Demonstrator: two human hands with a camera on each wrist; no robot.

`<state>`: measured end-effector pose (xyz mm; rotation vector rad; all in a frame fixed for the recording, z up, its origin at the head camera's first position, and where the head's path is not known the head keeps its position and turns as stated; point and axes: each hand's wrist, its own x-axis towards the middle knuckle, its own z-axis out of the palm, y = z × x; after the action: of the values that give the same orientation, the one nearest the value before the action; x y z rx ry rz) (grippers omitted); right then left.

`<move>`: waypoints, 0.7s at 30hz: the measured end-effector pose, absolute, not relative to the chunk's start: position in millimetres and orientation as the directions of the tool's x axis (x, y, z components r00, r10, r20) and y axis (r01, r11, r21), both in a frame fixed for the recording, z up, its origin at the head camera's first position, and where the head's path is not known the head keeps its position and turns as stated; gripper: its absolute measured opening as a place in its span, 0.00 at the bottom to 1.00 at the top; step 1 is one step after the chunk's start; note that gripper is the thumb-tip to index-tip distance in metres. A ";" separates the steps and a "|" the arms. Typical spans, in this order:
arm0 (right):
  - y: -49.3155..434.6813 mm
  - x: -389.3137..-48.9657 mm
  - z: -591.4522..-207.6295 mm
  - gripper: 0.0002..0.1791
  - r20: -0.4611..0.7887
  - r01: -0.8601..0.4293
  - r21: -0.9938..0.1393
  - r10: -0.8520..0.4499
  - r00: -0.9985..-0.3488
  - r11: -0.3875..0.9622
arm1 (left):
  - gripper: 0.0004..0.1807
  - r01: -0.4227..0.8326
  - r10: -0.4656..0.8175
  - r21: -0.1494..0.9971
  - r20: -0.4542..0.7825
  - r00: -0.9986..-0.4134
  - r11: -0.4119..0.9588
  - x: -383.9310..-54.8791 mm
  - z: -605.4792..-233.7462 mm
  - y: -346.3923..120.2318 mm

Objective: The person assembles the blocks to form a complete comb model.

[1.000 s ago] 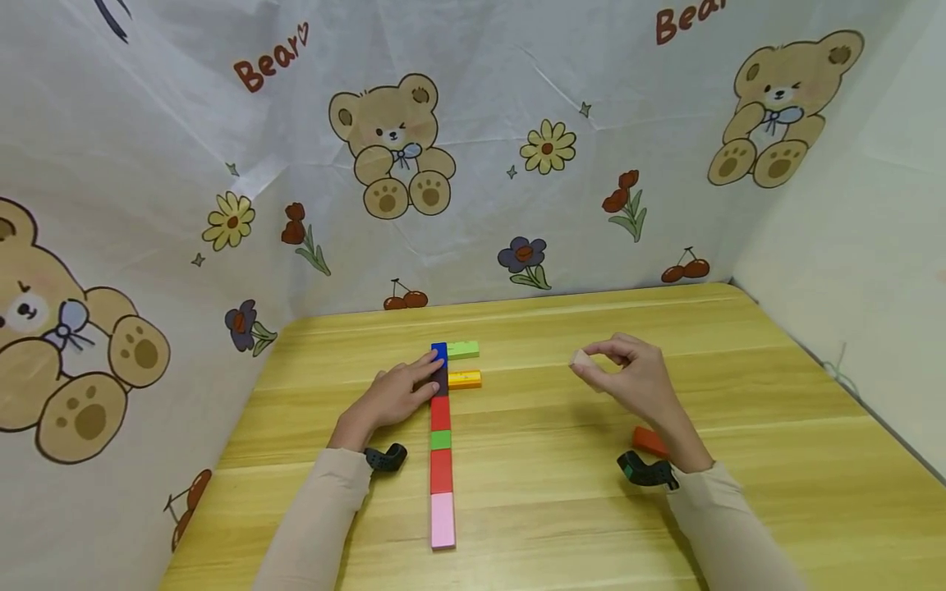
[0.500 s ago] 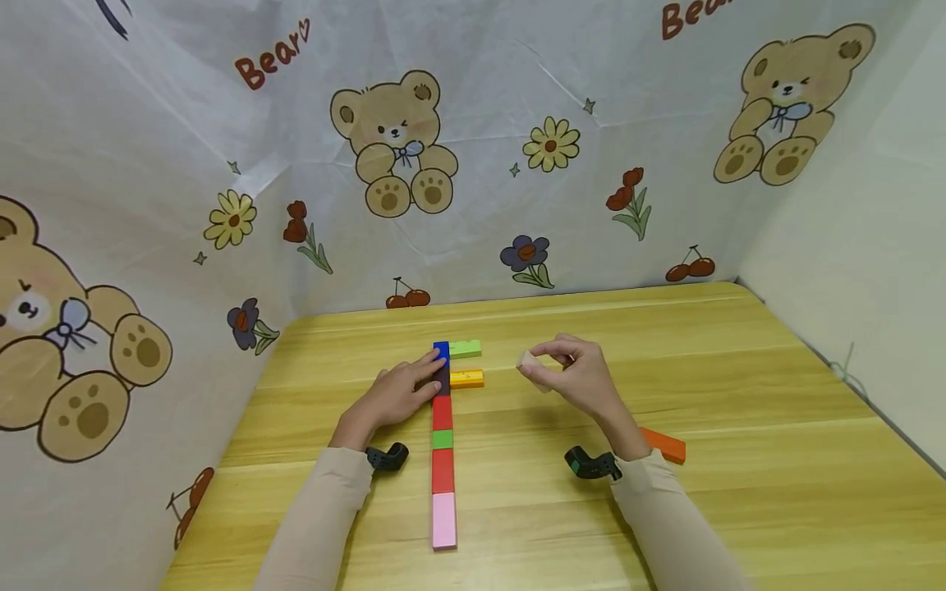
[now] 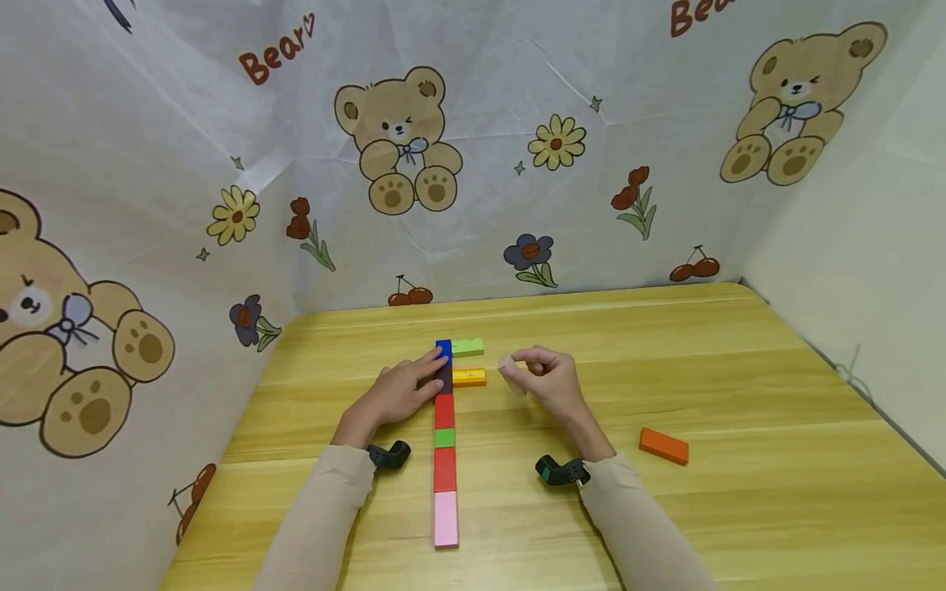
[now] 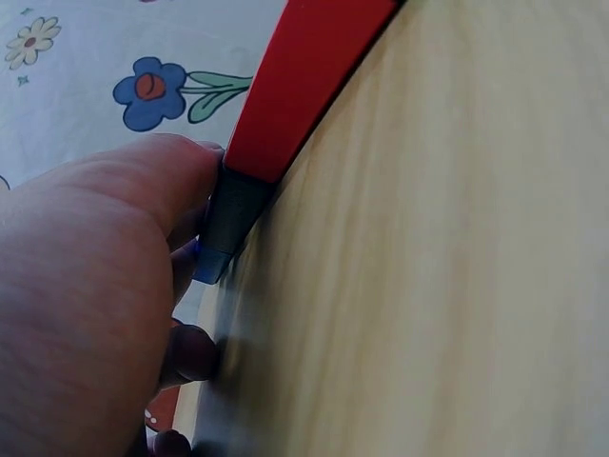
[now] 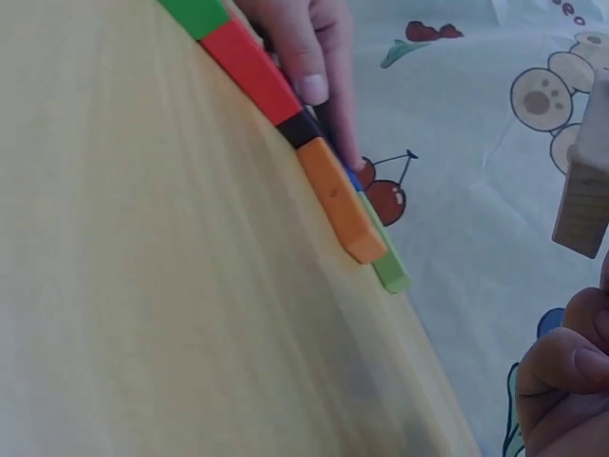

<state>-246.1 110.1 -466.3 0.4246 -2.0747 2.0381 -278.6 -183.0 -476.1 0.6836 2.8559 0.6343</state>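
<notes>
A straight row of flat coloured blocks lies on the table: pink block, red, green block, red block, black block and blue block at the far end. My left hand rests its fingertips on the blue and black blocks. A light green block and a yellow-orange block stick out rightward from that end. Just right of them, my right hand pinches a pale wooden block above the table, between thumb and fingers.
An orange block lies alone on the right of the wooden table. A bear-print cloth hangs behind the table's far edge. Each wrist wears a black band with a camera mount.
My right hand has moved left with the pale wooden block, closer to the row, and the orange block has come into full view. The left hand stays on the row.
</notes>
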 end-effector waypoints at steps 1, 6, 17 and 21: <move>108.7 -246.0 -467.8 0.09 0.341 -0.343 -0.939 -0.075 -0.937 0.019 | 0.30 0.403 0.460 0.430 -0.034 -0.887 0.808 -278.7 -475.7 -183.1; 100.4 -244.4 -472.6 0.09 0.313 -0.328 -0.941 -0.152 -0.937 0.085 | 0.30 0.400 0.457 0.423 -0.037 -0.889 0.813 -280.3 -474.7 -183.9; 82.1 -238.8 -481.0 0.10 0.192 -0.256 -0.946 -0.291 -0.937 0.201 | 0.30 0.398 0.458 0.422 -0.049 -0.888 0.815 -279.0 -473.4 -183.9; 80.1 -239.4 -483.4 0.12 0.134 -0.216 -0.947 -0.316 -0.939 0.238 | 0.31 0.397 0.460 0.422 -0.053 -0.887 0.815 -279.1 -473.9 -183.4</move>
<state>-239.4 80.1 -483.4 0.5468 -2.5368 1.9172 -279.1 -183.4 -473.9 0.6762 2.8463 0.6114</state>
